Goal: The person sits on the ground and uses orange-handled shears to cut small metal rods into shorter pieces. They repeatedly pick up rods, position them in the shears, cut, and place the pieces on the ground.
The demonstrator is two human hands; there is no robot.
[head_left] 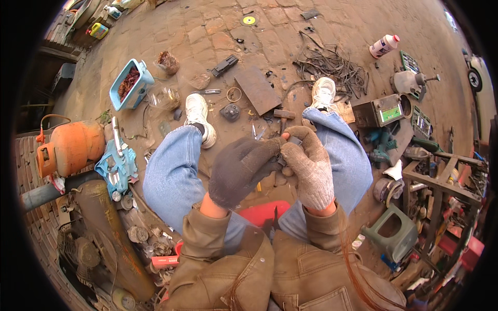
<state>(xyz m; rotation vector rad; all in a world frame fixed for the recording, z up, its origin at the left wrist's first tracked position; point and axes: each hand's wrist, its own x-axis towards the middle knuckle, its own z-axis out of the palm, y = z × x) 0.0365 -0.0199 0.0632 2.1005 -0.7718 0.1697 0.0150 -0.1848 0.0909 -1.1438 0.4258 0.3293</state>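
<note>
The right hand (pixel 313 171) pinches a small dark part (pixel 294 140) between thumb and fingers, above the ground (pixel 207 33) and between the knees (pixel 355 171), while the left hand (pixel 239 170) curls in beside it, its exact grip hidden. Work on the part seems under way, not finished; the hammer (pixel 284 113) lies unheld near the metal plate's (pixel 257 90) closest corner, and what remains cannot be told.

Over on the left there's an orange cylinder (pixel 80 147), a crumpled blue bag (pixel 118 168) near it, and a blue tub (pixel 144 83) of dark red bits further out. Cables (pixel 332 67) sprawl across the far bricks (pixel 207 32), a bottle (pixel 384 46) to their right; a yellow disc (pixel 249 20) lies beyond.
</note>
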